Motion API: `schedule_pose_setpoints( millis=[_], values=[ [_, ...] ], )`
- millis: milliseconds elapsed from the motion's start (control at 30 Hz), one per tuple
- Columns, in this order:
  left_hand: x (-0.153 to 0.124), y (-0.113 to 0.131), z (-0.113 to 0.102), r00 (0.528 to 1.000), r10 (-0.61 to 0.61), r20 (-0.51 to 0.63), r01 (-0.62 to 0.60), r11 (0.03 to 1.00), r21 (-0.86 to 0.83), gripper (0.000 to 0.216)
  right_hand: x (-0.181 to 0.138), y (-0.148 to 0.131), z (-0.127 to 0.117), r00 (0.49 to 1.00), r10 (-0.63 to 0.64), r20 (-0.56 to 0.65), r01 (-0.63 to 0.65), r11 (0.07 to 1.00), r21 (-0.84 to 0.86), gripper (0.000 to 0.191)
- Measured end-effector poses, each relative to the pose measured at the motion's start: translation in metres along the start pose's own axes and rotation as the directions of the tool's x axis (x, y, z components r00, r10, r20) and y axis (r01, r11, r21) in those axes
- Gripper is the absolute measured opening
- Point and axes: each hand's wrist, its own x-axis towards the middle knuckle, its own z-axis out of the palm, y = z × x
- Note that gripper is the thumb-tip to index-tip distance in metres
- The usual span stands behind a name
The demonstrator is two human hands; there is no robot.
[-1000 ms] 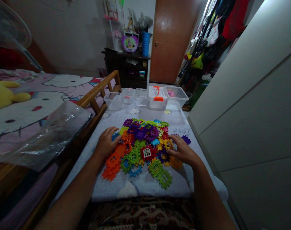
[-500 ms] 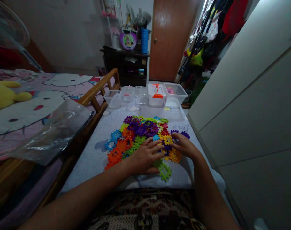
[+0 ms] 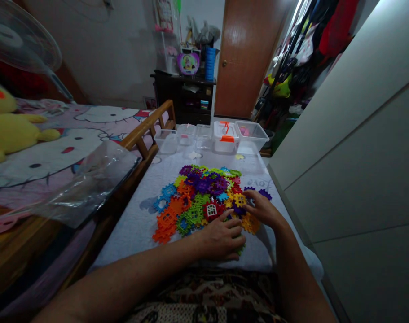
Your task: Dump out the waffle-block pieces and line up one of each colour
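Note:
A pile of colourful plastic interlocking building pieces [image 3: 175, 207] lies on the cloth-covered table. My left hand [image 3: 222, 237] rests over the near right part of the pile, palm down, fingers spread. A green piece [image 3: 241, 250] peeks out from under its fingers, mostly hidden. Just beyond that hand is a red piece with a white window [image 3: 212, 210]. My right hand [image 3: 264, 209] is at the pile's right side, thumb and forefinger apart, touching or nearly touching a yellow piece [image 3: 239, 200]. Orange-yellow pieces [image 3: 250, 223] lie beneath it, and purple pieces [image 3: 265, 194] sit just beyond.
Clear plastic boxes [image 3: 166, 142] line the table's far end, among them a lidded box with orange clips [image 3: 226, 138]. A wooden bed rail [image 3: 147, 128] runs along the left, with a plastic bag [image 3: 90, 184] over it. A white cabinet [image 3: 355, 179] stands close on the right.
My left hand has slid right and toward me, uncovering the red window piece and covering most of the green piece. My right hand stays by the yellow piece. The view has shifted slightly.

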Motion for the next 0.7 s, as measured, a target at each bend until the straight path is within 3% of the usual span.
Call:
schedule_pose_setpoints(
  millis=[167, 467, 700],
  values=[
    [0.002, -0.002, 0.008, 0.987, -0.137, -0.085, 0.144, 0.986, 0.088, 0.047, 0.001, 0.002, 0.001, 1.000, -0.007, 0.007, 0.007, 1.000, 0.005, 0.038],
    [0.008, -0.016, 0.013, 0.940, -0.285, -0.187, 0.323, 0.920, 0.221, 0.027, 0.001, 0.007, 0.007, 1.000, -0.012, -0.018, 0.012, 1.000, 0.026, 0.037],
    [0.009, -0.022, 0.007, 0.919, -0.355, -0.172, 0.386, 0.897, 0.214, 0.032, 0.004, 0.011, 0.011, 0.999, -0.023, -0.041, 0.022, 1.000, -0.009, 0.044]
  ],
)
